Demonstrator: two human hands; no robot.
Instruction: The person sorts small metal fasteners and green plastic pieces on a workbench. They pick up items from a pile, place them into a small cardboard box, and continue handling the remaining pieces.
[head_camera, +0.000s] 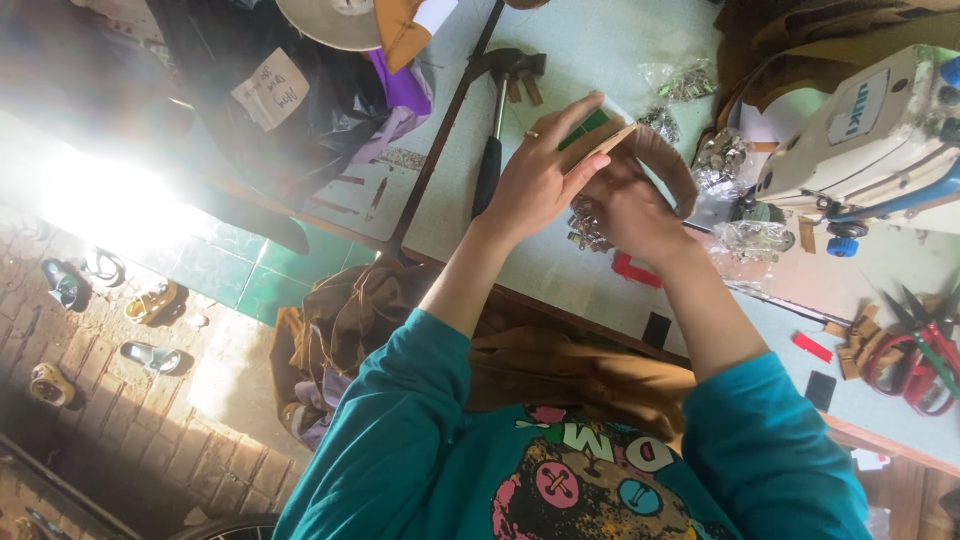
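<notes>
My left hand (538, 178) and my right hand (628, 208) meet above the pale worktable (590, 60). Together they grip a curved brown leather strap (668, 160), which arcs out to the right of my fingers. My left fingers pinch its near end, with a small green piece (584, 129) showing just behind them. A ring sits on one left finger. Under my hands lies a small heap of metal buckles (586, 228). Both arms wear teal sleeves.
A hammer (497, 120) lies left of my hands. A white sewing machine (868, 130) stands at the right, with bags of metal fittings (690, 82) nearby. Red-handled scissors (915, 355) lie far right. Brown fabric (560, 370) drapes over my lap. Sandals rest on the brick floor at left.
</notes>
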